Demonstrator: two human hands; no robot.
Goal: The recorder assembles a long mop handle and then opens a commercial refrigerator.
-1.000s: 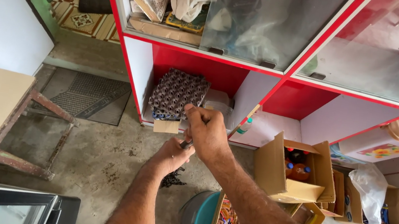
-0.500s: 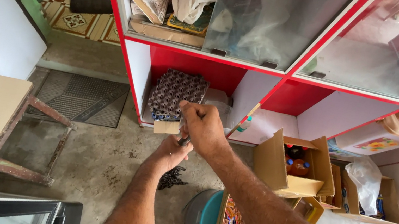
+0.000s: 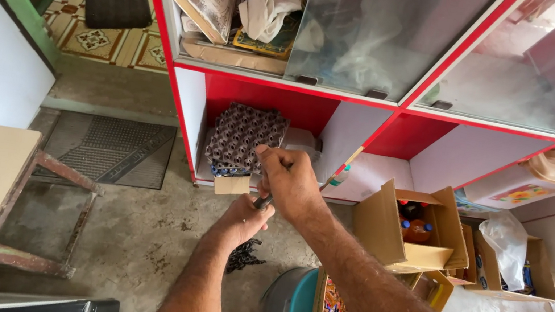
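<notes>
Dark tool handle [image 3: 263,201] gripped between both hands, low before red shelf [image 3: 403,103]. Left hand [image 3: 244,218] fisted on its lower end, right hand [image 3: 291,184] closed over top. Cardboard piece [image 3: 232,184] just left, egg trays [image 3: 245,136] behind, open box [image 3: 404,230] right.

Slim dark tool [image 3: 262,201], only a short stretch showing, clamped between both hands and slanted from lower left to upper right. Lower end swallowed by the left hand [image 3: 244,218], fingers curled tight round it. Upper part covered by the right hand [image 3: 290,182], fist closed above. Held in mid-air over the grey concrete floor, well clear of it. Kind of tool not discernible.
</notes>
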